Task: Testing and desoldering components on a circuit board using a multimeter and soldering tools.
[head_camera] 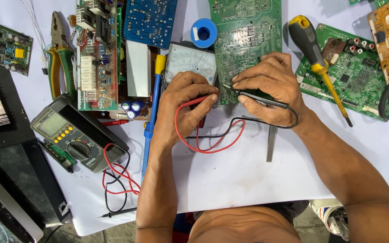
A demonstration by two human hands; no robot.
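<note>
White sheet (248,175) covers the table, everything below lies on it

Green circuit board (247,31) at 12 o'clock, solder side up, its near edge under both hands. Second green board (352,81) at 2 o'clock, well apart. Long board with white and blue parts (96,54) at 10 o'clock, blue board (150,20) just beside it at 11

Grey meter with yellow buttons (75,135) at 9 o'clock, its red and black leads coiled just below it. Dial meter (190,60) at 12 o'clock, partly hidden by the left hand, touching the green circuit board's left edge

Left hand (183,108) closed around the red probe (199,100), thumb and forefinger pinched on it; red wire (212,149) loops toward 6 o'clock. Tip hidden, contact cannot be told

Right hand (271,87) closed on the black probe (260,96), held like a pen; metal tip points to 9 o'clock, at the board's near edge

Yellow and black screwdriver (318,60) at 1 o'clock, just beside the right hand. Green pliers (60,54) at 10 o'clock. Blue solder reel (203,32) at 12 o'clock
</note>
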